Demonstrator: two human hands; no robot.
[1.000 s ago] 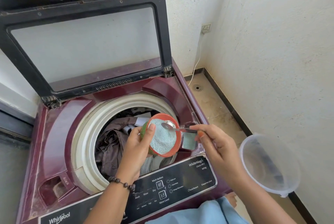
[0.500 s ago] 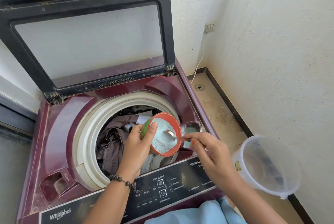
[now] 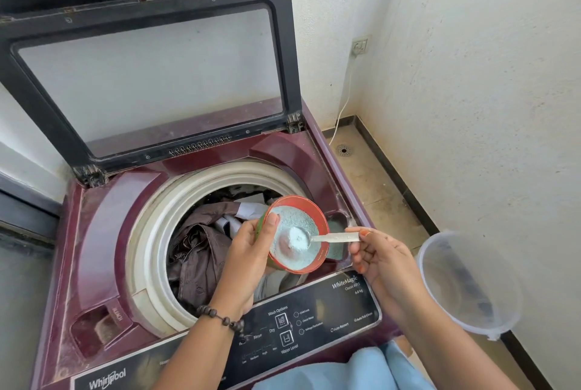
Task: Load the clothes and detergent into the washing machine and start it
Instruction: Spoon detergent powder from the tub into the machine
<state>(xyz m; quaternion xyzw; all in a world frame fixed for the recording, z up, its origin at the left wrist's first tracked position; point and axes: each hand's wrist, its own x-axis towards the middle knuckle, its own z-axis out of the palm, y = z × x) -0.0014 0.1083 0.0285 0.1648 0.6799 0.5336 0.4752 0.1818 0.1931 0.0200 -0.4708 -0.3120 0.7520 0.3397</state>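
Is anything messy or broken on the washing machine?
A bit. The maroon top deck looks dusty with pale residue, and the open lid has worn, grimy hinges. No powder looks freshly spilled: the spoon sits inside the detergent tub.

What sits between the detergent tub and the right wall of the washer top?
In the head view, a recessed detergent tray, holding some bluish powder, lies between the tub and the washer's right edge.

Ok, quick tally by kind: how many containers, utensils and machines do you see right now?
Containers: 2, the detergent tub in the left hand and the clear bucket on the floor.
Utensils: 1, the spoon in the right hand.
Machines: 1, the washing machine.
Total: 4.
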